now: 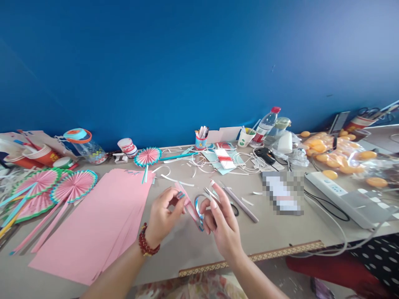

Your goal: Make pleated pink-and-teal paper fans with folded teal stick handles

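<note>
Several fans (73, 187) left of strip (187, 202), scissors (208, 193)

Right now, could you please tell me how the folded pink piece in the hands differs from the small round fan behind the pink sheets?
The folded pink piece is closed into a narrow strip; the small round fan is spread into a full circle. The folded pink piece is pinched off the table by the left hand, beside the scissors in the right hand; the fan lies flat on the table. Both are pink with blue-green edges.
</note>
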